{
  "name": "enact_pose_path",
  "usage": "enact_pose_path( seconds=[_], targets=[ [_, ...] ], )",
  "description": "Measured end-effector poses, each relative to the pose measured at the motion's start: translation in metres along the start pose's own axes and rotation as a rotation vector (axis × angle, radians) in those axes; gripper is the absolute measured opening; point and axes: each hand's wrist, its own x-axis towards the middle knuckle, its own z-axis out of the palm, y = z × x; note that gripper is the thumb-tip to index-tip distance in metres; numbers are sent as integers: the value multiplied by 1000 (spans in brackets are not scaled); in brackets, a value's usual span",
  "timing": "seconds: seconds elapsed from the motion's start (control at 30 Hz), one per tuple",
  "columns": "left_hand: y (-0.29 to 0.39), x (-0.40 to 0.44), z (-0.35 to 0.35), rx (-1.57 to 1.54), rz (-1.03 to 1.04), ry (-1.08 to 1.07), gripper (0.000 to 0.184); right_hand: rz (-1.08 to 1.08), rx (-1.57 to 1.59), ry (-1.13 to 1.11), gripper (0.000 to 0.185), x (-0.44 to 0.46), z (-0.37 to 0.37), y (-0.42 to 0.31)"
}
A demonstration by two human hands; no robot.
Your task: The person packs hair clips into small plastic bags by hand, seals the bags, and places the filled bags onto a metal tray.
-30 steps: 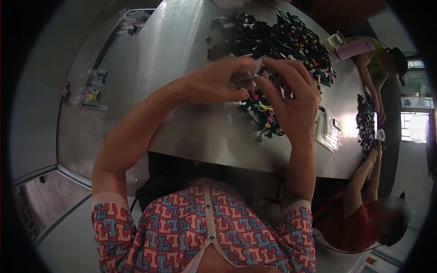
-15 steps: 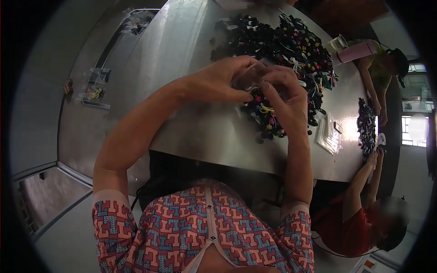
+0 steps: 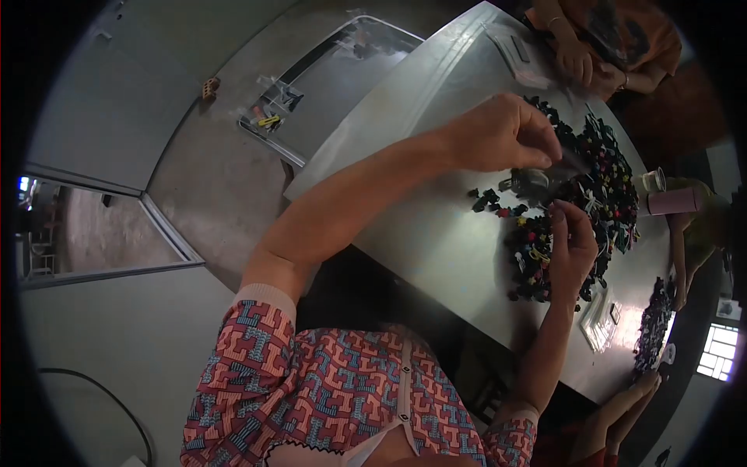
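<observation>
My left hand (image 3: 502, 134) is above the metal table (image 3: 420, 226), its thumb and fingertips pinched on a clear plastic bag (image 3: 533, 185). The bag hangs between my hands, blurred, with its contents hard to make out. On its other side my right hand (image 3: 573, 253) is lower, thumb and index finger closed near the bag's edge; whether they grip it is unclear. Beneath and beyond both hands spreads a large pile of small dark pieces (image 3: 611, 167), some with coloured star or flower shapes and pale loops.
Flat clear bags (image 3: 597, 323) lie right of my right hand. A pink cup (image 3: 674, 201) and a clear jar (image 3: 652, 180) stand at the far edge. Co-workers' hands are at the back and right, near a smaller dark pile (image 3: 654, 327). A tray (image 3: 350, 70) is at left.
The view has swung left, bringing a co-worker in orange into sight at the back. My hands have moved apart, with the bag now between them.
</observation>
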Motion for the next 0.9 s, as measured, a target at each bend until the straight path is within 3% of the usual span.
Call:
enact_pose_path(
  seconds=[0.03,0.17,0.4,0.67,0.77,0.9],
  targets=[
    [4,2,-7,-5,99,138,15,-21,-3,25,17,1,0,3],
    [30,-10,-59,75,199,300,15,-88,-197,16,14,2,0,-4],
    [36,-82,-154,283,10,597,18,-176,-309,23,13,1,0,-7],
    [-133,-185,-234,493,-439,873,17,-165,-350,-3,15,2,1,-5],
    [-196,-218,-255,365,-538,1042,18,-163,-359,-2,15,2,0,0],
    [-224,-229,-271,413,-543,1098,17,-162,-371,-14,15,4,2,-2]
  ],
)
